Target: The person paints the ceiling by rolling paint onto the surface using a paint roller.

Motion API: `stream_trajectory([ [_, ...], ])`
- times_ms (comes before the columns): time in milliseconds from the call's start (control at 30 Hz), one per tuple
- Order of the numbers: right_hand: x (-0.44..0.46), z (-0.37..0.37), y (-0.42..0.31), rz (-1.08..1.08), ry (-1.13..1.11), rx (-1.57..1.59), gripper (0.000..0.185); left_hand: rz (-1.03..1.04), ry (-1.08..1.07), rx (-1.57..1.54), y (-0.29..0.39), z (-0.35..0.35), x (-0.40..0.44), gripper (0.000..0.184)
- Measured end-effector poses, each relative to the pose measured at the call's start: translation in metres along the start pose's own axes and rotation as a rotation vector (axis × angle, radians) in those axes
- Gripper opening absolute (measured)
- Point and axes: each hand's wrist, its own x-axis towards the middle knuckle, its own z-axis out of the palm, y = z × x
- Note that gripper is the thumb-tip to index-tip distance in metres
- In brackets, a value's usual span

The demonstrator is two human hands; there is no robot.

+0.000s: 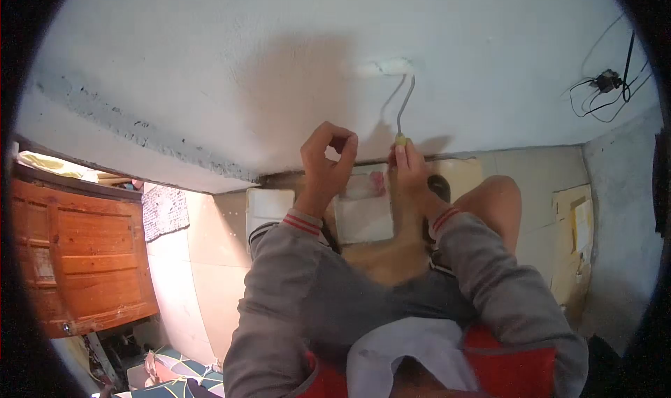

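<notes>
My right hand (412,171) grips the yellow-green handle of a paint roller (402,115), whose bent metal rod reaches up to a white roller sleeve (388,67) against the wall (461,55). My left hand (327,162) is raised in front of the wall, its fingers curled in and the index finger meeting the thumb in a ring; nothing shows between them. Below and between my hands lies a pale rectangular tray (365,222) with a reddish patch at its far end. Beside my left forearm, a white rectangular piece (270,209) is partly covered.
A dark electrical box with loose wires (607,82) hangs on the wall at right. Brown sheeting (384,262) covers floor beneath me. At left stand a wooden door (98,251) and a woven mat (166,211). A stained board (573,237) lies by the right-hand wall.
</notes>
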Motion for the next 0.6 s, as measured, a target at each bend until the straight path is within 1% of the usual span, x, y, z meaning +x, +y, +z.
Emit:
stream_trajectory([
  [67, 0.0, 0.002, -0.004, 0.03, 0.06, -0.001, 0.032, 0.03, 0.026, 0.005, -0.001, 0.0, 0.0, 0.007],
  [200, 0.005, -0.001, -0.049, 0.004, 0.061, -0.056, 0.033, 0.018, 0.024, 0.009, -0.001, 0.0, 0.0, 0.007],
  [267, 0.01, 0.001, -0.065, 0.028, 0.014, 0.128, 0.034, 0.016, 0.029, -0.01, -0.002, 0.0, 0.0, 0.007],
  [400, 0.015, -0.008, -0.121, 0.011, -0.018, 0.198, 0.033, 0.005, 0.013, -0.009, -0.001, 0.001, 0.001, 0.008],
  [467, 0.017, -0.013, -0.145, 0.067, -0.055, 0.256, 0.033, 0.014, 0.012, -0.014, 0.001, 0.003, 0.0, 0.008],
  [500, 0.021, -0.013, -0.154, 0.056, -0.058, 0.25, 0.033, -0.001, 0.009, -0.014, 0.002, 0.005, 0.0, 0.008],
  [567, 0.029, -0.012, -0.165, -0.059, -0.068, 0.352, 0.034, -0.011, 0.006, -0.012, 0.004, 0.008, -0.001, 0.008],
  [600, 0.034, -0.011, -0.167, -0.065, -0.07, 0.354, 0.034, -0.011, 0.007, -0.01, 0.003, 0.01, -0.001, 0.008],
])
